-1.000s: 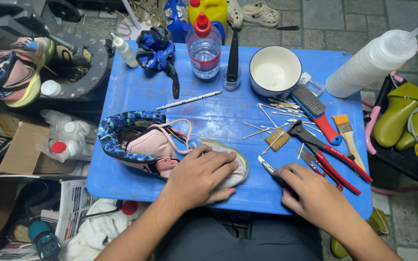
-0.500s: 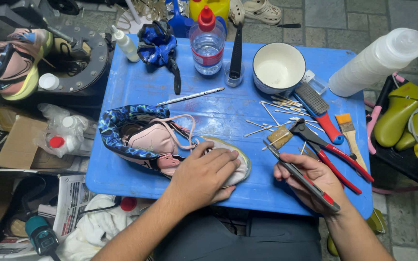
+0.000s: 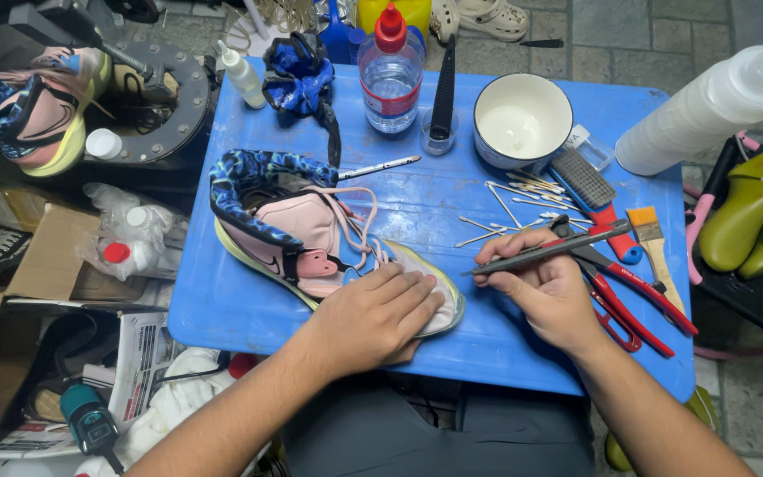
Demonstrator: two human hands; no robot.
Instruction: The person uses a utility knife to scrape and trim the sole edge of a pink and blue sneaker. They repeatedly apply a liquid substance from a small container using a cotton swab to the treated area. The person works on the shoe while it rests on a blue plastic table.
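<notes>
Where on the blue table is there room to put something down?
The blue table is bare at its near left corner, beside the sneaker, and between the marker pen and cotton swabs. The right side is crowded: wire brush, pliers, paintbrush.

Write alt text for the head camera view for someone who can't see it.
A person's left hand presses down the toe of a pink and blue sneaker on a blue table, while the right hand holds a thin grey tool level in its fingers. Red-handled pliers, cotton swabs, a white bowl and a water bottle lie around them.
</notes>
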